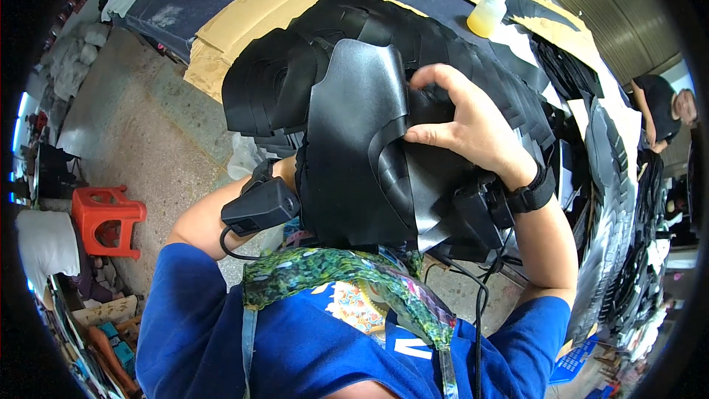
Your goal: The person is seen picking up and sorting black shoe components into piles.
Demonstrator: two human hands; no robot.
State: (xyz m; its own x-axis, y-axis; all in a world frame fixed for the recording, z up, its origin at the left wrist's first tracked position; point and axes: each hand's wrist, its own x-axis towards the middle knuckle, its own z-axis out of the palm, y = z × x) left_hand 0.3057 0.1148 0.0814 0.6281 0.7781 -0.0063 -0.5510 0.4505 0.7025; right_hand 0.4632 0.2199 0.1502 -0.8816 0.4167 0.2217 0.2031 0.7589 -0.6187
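A shiny black leather-like piece (354,103) with a curved cut edge stands tilted up in front of me, more black pieces layered with it. My left hand is hidden behind these pieces; only my left forearm (207,210) and wrist show. At the piece's right edge is my right hand (473,122), its thumb and forefinger curved wide apart. The thumb tip meets the edge, and nothing shows gripped between the fingers. Just beyond lie overlapping stacks of similar black cut pieces (266,85), fanned out on cardboard (258,7).
A squeeze bottle (487,15) with yellow liquid and a long nozzle stands on the dark table (185,15). More black pieces (609,155) hang in rows at right, with a person (657,111) beyond. A red stool (108,218) is on the floor at left.
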